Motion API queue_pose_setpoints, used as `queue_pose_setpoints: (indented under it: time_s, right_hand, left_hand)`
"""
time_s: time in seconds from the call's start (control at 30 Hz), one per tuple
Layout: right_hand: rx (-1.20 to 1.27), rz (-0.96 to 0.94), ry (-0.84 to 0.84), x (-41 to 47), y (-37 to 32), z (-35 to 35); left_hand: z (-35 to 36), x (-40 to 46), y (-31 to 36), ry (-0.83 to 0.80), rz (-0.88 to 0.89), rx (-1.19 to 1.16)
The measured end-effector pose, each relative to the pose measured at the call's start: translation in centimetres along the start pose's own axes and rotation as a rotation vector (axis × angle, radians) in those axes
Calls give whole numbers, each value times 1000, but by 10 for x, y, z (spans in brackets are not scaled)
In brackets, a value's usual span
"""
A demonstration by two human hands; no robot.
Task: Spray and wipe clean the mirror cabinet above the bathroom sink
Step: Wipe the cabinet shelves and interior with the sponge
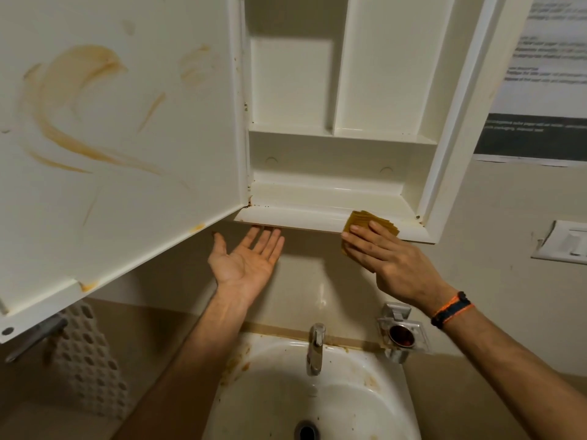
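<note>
Open cabinet door (pixel 120 138) swung out to the left, big and white, smeared with brown streaks on its inner side. Beside it the cabinet (pixel 343 147) itself, white inside, with bare shelves and brown specks along its bottom ledge. Below, a white sink (pixel 365 408) with brown spots near the rim and a silver tap (pixel 315 347) at the back. To the right of the tap, a clear holder (pixel 401 335) on the wall. Up right, a paper notice (pixel 540 77) on the wall, words too blurry to read. Left hand (pixel 244 258) palm up under the cabinet's bottom edge, fingers spread and straight, holding nothing. Right hand (pixel 386 258) flat, fingers straight, pressing a folded yellow cloth (pixel 365 222) against the cabinet's lower front edge. Orange and dark wristband (pixel 451 309) on the right wrist.
</note>
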State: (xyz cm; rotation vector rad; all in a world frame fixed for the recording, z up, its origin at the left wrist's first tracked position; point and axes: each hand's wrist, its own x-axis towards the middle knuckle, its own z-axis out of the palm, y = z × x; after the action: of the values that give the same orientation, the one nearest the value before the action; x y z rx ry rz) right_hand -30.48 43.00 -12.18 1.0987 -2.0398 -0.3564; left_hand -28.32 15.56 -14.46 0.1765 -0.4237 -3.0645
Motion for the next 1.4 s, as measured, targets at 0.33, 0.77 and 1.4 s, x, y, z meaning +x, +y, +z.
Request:
queue_pose_setpoints:
  time_s: [0.33,0.77,1.4]
  right_hand:
    - [22,17,85,32,-24,15]
    - [133,437,219,-51,-5,0]
    - [139,370,-64,124,-76,0]
  left_hand:
    - [2,2,-20,11,8,-28]
    - [15,-1,-58,26,0,-57]
    - [-4,-15,-6,-7,103,14]
